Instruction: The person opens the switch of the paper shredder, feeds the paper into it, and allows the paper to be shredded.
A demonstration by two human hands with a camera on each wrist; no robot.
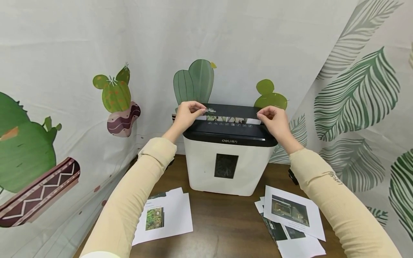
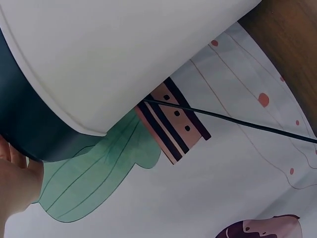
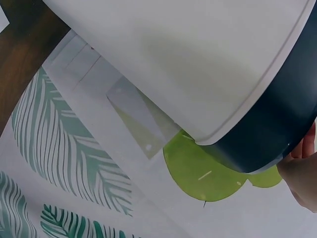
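Note:
A white paper shredder (image 1: pixel 226 168) with a dark lid stands upright on the table. A printed sheet (image 1: pixel 250 121) shows as a narrow strip across its feed slot, with coloured pictures along it. My left hand (image 1: pixel 187 114) is at the slot's left end, its thumb and forefinger tips close together over the lid. At the right end my right hand (image 1: pixel 274 119) has its thumb and forefinger tips close together near the sheet's corner. I cannot tell whether either hand pinches the sheet. Both wrist views show the fingers beside the dark lid, their tips hidden.
Printed sheets (image 1: pixel 177 215) lie on the table (image 1: pixel 222 225) at the left front. Another overlapping pile of printed sheets (image 1: pixel 314 218) lies at the right front. Behind the shredder hangs a curtain (image 1: pixel 155 36) with cactus and leaf prints. A dark cord (image 2: pixel 237 121) crosses the left wrist view.

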